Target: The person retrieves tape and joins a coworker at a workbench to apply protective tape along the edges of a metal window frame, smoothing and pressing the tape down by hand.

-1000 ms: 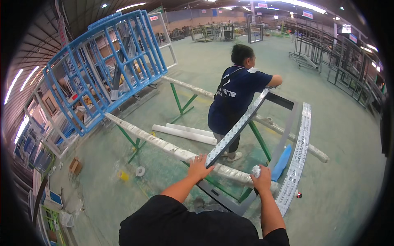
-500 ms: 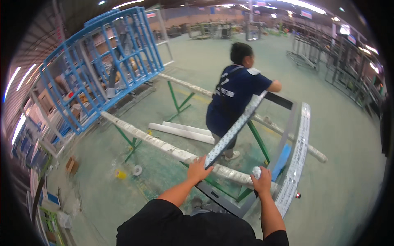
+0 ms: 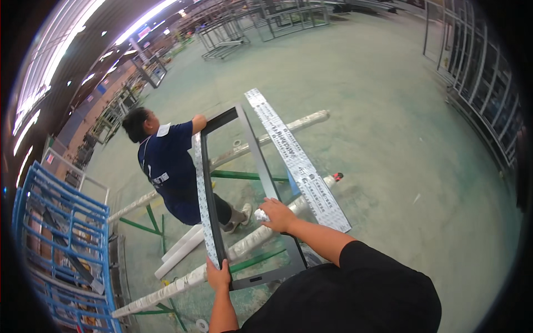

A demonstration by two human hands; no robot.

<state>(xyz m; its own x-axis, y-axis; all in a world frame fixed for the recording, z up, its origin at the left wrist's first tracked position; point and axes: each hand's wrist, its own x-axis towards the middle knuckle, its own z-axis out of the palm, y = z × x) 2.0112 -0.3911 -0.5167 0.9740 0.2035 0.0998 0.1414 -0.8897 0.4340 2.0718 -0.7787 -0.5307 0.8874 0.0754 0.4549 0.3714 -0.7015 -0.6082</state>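
We're prob steadying grey frame (image 3: pixel 269 275), L hand (image 3: pixel 218 275) gripping near corner, R hand (image 3: pixel 279 215) holding white wad (image 3: pixel 261 215); next move likely needs 2 firm grips.

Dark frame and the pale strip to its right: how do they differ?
The dark frame is an open rectangle; the pale strip is a long flat piece. The frame's right side is plain grey; printed film covers the strip's top. The left hand grips the frame; no hand holds the strip. Both cross over the white-wrapped bars.
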